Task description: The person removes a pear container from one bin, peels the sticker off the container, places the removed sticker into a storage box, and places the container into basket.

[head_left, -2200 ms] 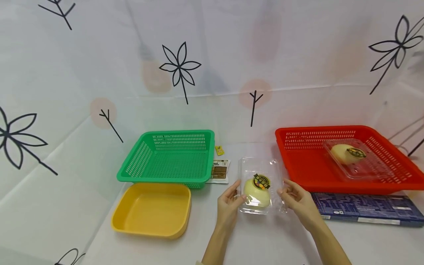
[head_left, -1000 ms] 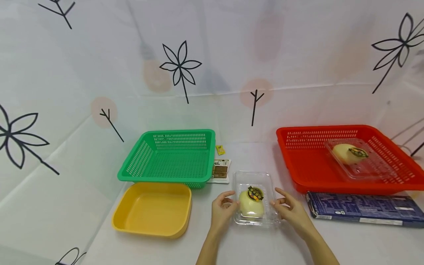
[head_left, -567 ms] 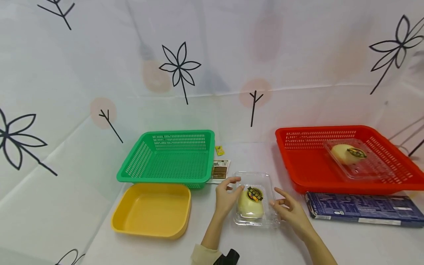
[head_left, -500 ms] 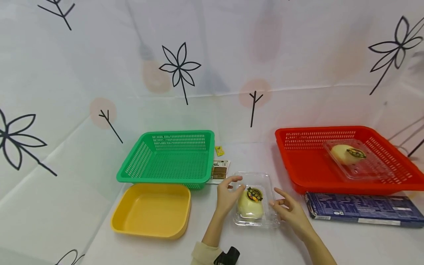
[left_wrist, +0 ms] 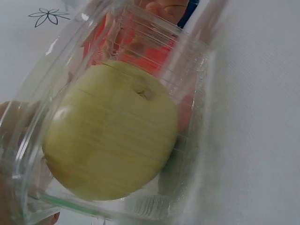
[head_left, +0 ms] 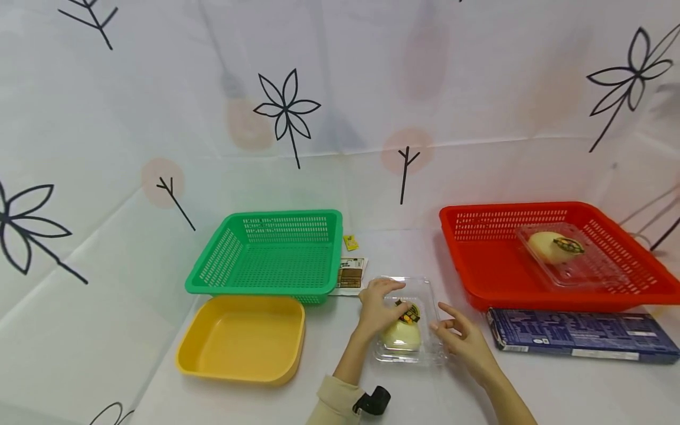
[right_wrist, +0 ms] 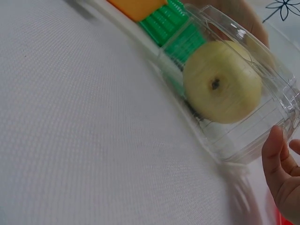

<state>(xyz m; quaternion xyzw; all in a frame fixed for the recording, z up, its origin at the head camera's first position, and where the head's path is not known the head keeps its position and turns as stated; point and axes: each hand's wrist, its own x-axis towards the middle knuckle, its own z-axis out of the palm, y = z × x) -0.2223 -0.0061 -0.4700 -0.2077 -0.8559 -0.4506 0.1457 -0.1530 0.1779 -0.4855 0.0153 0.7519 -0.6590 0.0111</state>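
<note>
A clear plastic clamshell box (head_left: pixel 427 295) lies on the white tabletop before me, with a pale yellow-green round fruit (head_left: pixel 401 337) inside it. A black label (head_left: pixel 410 313) with coloured spots is on the lid. My left hand (head_left: pixel 376 310) reaches over the box's left side, its thumb and index finger spread and curved above the lid. The right hand (head_left: pixel 467 342) is at the box's right edge, thumb on the rim, index finger held out. In the right wrist view that thumb (right_wrist: pixel 273 150) meets the rim beside its curled fingers.
A green basket (head_left: pixel 265 283) stands behind a yellow tub (head_left: pixel 239 339) on the left. Small packets (head_left: pixel 352 273) lie by the basket. To the right, a red basket (head_left: pixel 494 265) holds a second boxed fruit (head_left: pixel 549 248), and a dark blue flat box (head_left: pixel 579 333) lies before it.
The clamshell box has come toward me and slightly left, down onto the table. My left hand has left its left edge and moved up and right over the lid. The right hand stays at its edge.
</note>
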